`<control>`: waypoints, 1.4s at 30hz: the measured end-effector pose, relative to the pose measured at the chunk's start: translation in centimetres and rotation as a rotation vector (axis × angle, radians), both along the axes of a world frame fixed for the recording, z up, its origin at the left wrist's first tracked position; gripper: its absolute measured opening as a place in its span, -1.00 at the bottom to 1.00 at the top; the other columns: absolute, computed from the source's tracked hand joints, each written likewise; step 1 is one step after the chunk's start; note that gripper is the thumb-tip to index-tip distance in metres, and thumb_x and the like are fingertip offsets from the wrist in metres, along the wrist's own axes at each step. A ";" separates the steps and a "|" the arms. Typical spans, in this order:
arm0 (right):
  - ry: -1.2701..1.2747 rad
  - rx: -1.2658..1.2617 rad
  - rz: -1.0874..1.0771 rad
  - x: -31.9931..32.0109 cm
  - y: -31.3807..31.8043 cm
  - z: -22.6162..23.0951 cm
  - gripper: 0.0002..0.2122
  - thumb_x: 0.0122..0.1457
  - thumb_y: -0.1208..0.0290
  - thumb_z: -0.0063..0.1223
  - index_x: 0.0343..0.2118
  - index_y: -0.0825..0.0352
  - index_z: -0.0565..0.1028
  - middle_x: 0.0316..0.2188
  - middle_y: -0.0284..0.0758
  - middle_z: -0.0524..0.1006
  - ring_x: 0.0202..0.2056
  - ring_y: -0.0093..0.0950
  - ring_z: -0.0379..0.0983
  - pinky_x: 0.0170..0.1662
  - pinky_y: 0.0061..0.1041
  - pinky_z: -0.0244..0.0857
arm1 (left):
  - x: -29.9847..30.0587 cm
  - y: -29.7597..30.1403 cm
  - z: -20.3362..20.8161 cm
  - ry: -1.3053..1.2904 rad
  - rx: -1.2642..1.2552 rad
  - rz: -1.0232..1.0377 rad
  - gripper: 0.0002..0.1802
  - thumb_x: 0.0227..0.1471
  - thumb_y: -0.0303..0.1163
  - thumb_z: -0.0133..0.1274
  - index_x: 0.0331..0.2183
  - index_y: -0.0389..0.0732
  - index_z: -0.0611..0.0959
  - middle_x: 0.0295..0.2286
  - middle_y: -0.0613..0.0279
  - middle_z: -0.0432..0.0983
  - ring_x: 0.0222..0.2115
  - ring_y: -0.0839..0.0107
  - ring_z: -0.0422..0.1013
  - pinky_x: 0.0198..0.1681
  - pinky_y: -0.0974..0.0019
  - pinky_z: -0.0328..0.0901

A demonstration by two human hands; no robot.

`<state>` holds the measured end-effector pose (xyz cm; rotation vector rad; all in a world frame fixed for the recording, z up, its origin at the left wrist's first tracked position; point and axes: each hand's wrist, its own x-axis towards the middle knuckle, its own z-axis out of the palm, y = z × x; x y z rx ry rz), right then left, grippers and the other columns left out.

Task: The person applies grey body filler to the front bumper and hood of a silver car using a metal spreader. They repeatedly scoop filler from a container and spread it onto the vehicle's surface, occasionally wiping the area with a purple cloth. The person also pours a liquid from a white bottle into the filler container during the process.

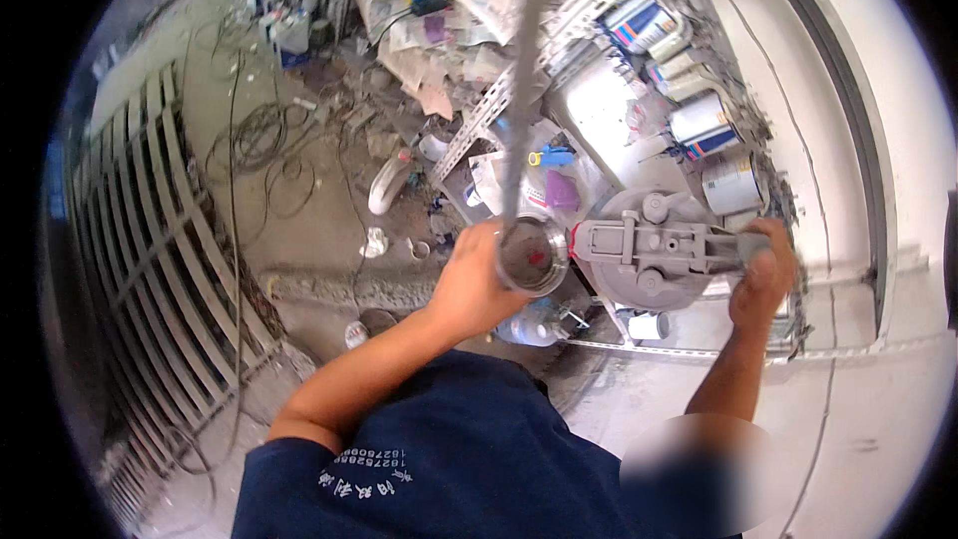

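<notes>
My left hand is closed around a round metal-rimmed cup, which has a red spot of liquid on its grey inside. Just right of the cup is a grey-coated pouring lid, round with knobs and a lever frame. Wet red shows at the lid's spout, close against the cup's rim. My right hand grips the handle at the lid's far right end. The can body below this lid is mostly hidden.
Several paint cans line the shelf on the right. A blurred grey post rises beyond the cup. A blue spray gun-like item lies on the shelf. Cables and debris cover the floor; a slatted metal grille stands left.
</notes>
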<state>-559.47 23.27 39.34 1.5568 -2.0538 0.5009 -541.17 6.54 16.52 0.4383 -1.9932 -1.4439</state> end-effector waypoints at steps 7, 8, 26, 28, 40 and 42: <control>-1.083 -0.710 -0.381 -5.4 8.8 -9.9 -0.63 0.27 0.11 -0.13 -0.44 0.35 0.50 -0.54 -0.36 0.49 -0.52 -0.56 0.37 -0.46 -0.51 0.25 | 0.2 -1.4 -3.6 0.059 0.193 -0.032 -0.20 -0.29 -0.53 0.40 0.02 -0.35 0.35 -0.09 0.04 0.43 -0.06 0.24 0.39 0.02 0.20 0.32; -1.109 -0.846 -0.410 -6.8 11.7 -11.8 -0.59 0.27 0.05 -0.14 -0.40 0.35 0.52 -0.50 -0.33 0.53 -0.54 -0.57 0.42 -0.51 -0.54 0.27 | 0.4 -1.3 -4.0 0.054 0.225 -0.009 -0.21 -0.27 -0.55 0.38 0.02 -0.34 0.35 -0.07 0.04 0.41 -0.05 0.25 0.39 0.01 0.22 0.31; -0.567 -1.140 -0.640 -23.3 26.5 -3.9 -0.72 0.22 0.18 0.10 -0.30 0.36 0.45 -0.47 -0.39 0.43 -0.47 -0.59 0.34 -0.39 -0.57 0.24 | -4.3 3.5 -1.2 -0.059 0.228 0.201 -0.08 -0.25 -0.59 0.33 0.14 -0.37 0.21 0.04 0.00 0.29 0.03 0.26 0.29 0.13 0.24 0.18; -0.517 -1.099 -0.710 -25.5 25.7 -5.3 -0.71 0.22 0.19 0.10 -0.30 0.38 0.45 -0.47 -0.39 0.42 -0.48 -0.60 0.32 -0.38 -0.60 0.21 | -4.7 4.0 -2.2 -0.062 0.177 0.164 -0.04 -0.28 -0.60 0.33 0.15 -0.35 0.20 0.05 0.02 0.27 0.05 0.27 0.27 0.14 0.23 0.15; 0.050 -0.933 -0.114 -17.1 18.1 -7.9 -0.78 0.24 0.40 -0.03 -0.27 0.52 0.42 -0.41 -0.11 0.50 -0.37 -0.30 0.44 -0.26 -0.36 0.34 | -6.8 7.9 1.7 -0.023 0.176 0.108 -0.14 -0.33 -0.46 0.42 0.03 -0.36 0.36 -0.09 0.05 0.45 -0.09 0.32 0.42 0.01 0.25 0.32; -0.254 -0.568 0.260 -13.7 12.6 -8.9 -0.89 0.18 0.52 -0.05 -0.35 0.47 0.44 -0.45 -0.14 0.50 -0.41 -0.30 0.42 -0.32 -0.33 0.32 | -6.2 7.8 1.8 -0.060 0.142 0.119 -0.11 -0.33 -0.44 0.41 0.07 -0.32 0.34 -0.07 0.09 0.44 -0.07 0.32 0.41 0.04 0.26 0.30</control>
